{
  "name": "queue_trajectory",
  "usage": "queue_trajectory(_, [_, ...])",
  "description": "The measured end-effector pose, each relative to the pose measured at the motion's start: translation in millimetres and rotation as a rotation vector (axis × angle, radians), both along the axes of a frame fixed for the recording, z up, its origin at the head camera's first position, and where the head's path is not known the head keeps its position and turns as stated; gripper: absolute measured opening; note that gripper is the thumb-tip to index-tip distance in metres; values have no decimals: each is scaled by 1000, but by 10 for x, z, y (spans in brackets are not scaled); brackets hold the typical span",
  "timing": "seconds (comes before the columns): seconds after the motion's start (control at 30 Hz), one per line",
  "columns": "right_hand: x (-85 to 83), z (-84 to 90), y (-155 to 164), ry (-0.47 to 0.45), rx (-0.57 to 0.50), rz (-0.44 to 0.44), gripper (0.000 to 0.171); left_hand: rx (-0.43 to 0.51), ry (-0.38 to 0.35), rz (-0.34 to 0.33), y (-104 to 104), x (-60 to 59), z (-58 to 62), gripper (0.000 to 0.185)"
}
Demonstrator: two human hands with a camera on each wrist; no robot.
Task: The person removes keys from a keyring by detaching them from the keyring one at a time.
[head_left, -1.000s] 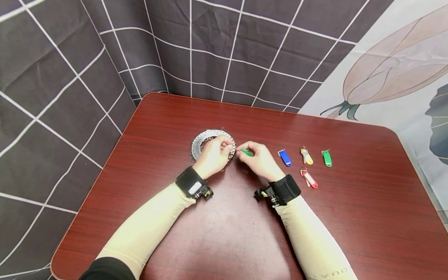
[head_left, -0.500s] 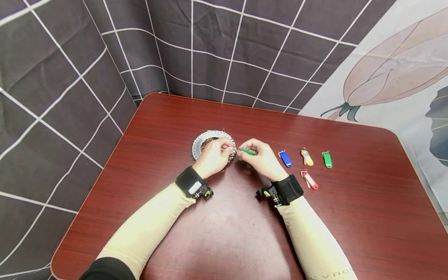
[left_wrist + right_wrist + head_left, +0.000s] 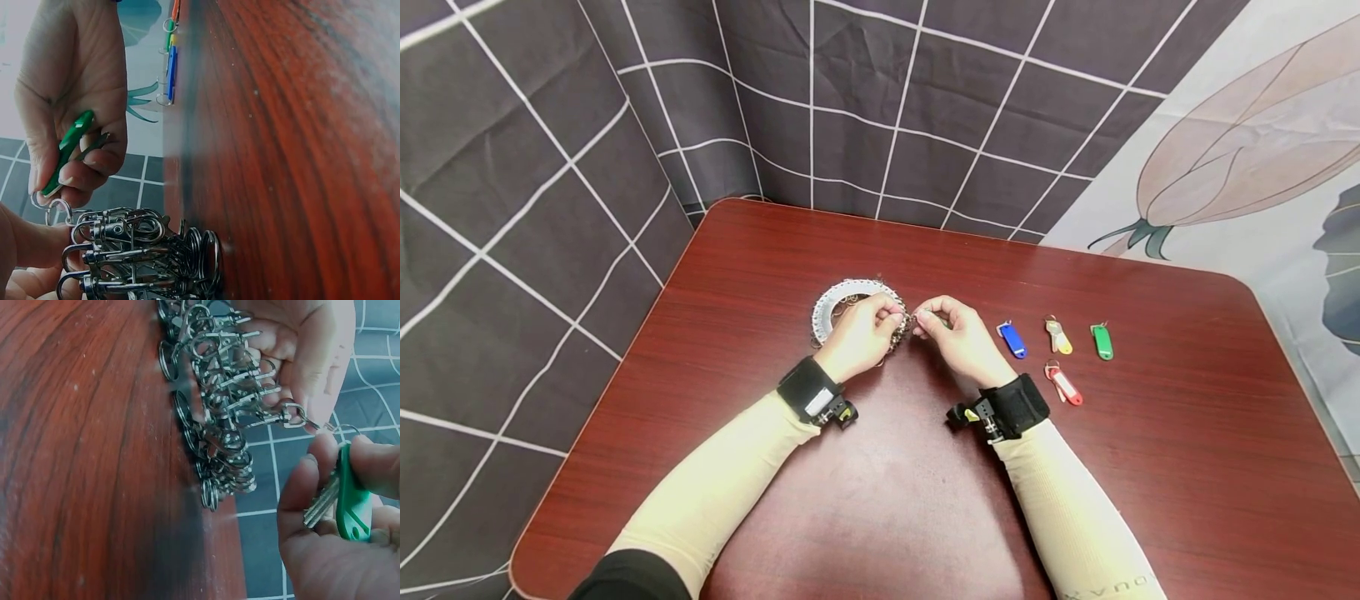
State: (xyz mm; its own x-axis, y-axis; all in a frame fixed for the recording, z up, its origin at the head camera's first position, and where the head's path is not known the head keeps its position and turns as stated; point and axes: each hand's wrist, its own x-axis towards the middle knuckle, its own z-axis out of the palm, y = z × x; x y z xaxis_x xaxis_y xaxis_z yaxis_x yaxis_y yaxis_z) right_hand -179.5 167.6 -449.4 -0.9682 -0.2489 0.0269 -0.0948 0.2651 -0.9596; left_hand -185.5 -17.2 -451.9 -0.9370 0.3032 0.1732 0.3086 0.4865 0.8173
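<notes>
Right hand (image 3: 961,340) pinches green key tag (image 3: 351,499) with its key (image 3: 322,505), fingers curled round it, split ring at a snap hook. Left hand (image 3: 859,333) grips one snap hook (image 3: 275,417) from the ring of snap hooks (image 3: 842,293), fingers curled on it. The hook bundle lies on the red-brown table (image 3: 880,500), just left of both hands. Right of the hands on the table: blue key tag (image 3: 1012,340), yellow key tag (image 3: 1059,337), green tag (image 3: 1101,342), red key tag (image 3: 1063,386).

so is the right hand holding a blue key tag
No, the right hand pinches a green key tag with a key; the blue key tag lies on the table.
</notes>
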Motion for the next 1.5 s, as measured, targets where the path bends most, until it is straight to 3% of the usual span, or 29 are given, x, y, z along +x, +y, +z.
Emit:
queue_trajectory(0.23, [76, 137, -50, 64, -23, -10, 18, 17, 6, 11, 17, 2, 19, 8])
queue_trajectory(0.37, [157, 296, -103, 97, 18, -13, 16, 25, 20, 13, 17, 3, 31, 6])
queue_trajectory(0.57, [210, 379, -159, 100, 104, -61, 12, 66, 54, 5, 15, 1, 11, 5])
queue_trajectory(0.7, [210, 359, -173, 112, 138, -90, 12, 68, 93, 2, 11, 11, -5, 5])
queue_trajectory(0.93, [65, 48, -90, 137, 149, -110, 12, 15, 198, -8, 6, 48, 14, 5])
queue_trajectory(1.23, [60, 32, -111, 157, 155, -128, 8, -59, 269, -45, 39, 58, 2, 5])
queue_trajectory(1.33, [56, 26, -108, 156, 151, -144, 8, -67, 265, -44, 40, 52, 0, 7])
queue_trajectory(1.5, [74, 49, -109, 132, 135, -165, 10, -86, 189, -43, 34, 52, 31, 12])
